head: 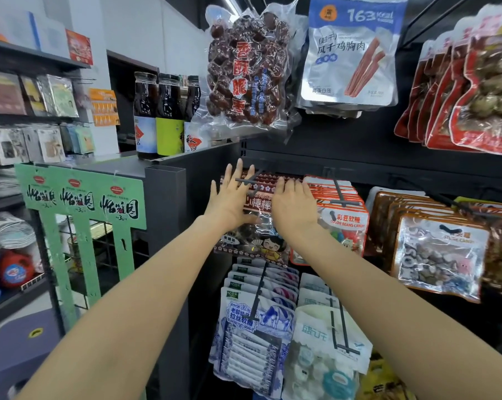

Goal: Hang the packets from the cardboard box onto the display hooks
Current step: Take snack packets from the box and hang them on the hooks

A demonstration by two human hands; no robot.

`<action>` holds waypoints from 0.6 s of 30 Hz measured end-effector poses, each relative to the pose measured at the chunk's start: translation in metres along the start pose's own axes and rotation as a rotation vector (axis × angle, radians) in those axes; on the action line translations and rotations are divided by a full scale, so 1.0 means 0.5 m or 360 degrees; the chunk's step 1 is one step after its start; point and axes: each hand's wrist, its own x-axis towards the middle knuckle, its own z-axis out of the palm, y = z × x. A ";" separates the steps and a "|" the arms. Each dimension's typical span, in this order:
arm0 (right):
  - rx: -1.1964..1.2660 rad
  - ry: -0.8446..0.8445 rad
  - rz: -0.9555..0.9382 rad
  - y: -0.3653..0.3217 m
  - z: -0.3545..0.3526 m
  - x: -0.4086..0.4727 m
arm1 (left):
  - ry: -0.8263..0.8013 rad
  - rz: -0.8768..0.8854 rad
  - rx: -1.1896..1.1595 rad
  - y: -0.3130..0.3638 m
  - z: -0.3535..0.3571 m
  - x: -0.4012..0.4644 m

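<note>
Bright, even indoor light fills the view, apparently from overhead; a pale strip at the top edge may be a ceiling lamp. Shadows are soft and faint. Glare streaks the clear date packet (245, 73) and the silvery chicken packet (350, 53). The wide lens bows the edges. The red packets (472, 90) at right are smeared, and the left shelves (27, 111) look soft.

— Where are the packets?
— The dark red lollipop packets (257, 207) hang in a stack on the display hook (248, 180), front one upright, clear window below its label.
— And the hook?
— Dark metal, with a crossbar at its tip, poking out above the stack.
</note>
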 end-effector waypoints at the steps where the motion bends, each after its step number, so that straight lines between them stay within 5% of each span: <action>1: 0.0013 0.0027 -0.0002 -0.003 -0.001 -0.004 | 0.0047 0.0001 0.0023 0.002 0.001 -0.005; 10: 0.0270 0.0660 -0.0309 -0.043 0.049 -0.126 | 0.0682 0.0117 -0.0205 0.011 0.037 -0.125; 15: 0.0380 0.0288 -0.0338 -0.058 0.131 -0.200 | 0.0385 0.0207 -0.0307 -0.011 0.113 -0.216; 18: 0.0435 -0.0177 -0.0276 -0.051 0.178 -0.224 | 0.0044 0.0211 -0.0211 -0.035 0.171 -0.255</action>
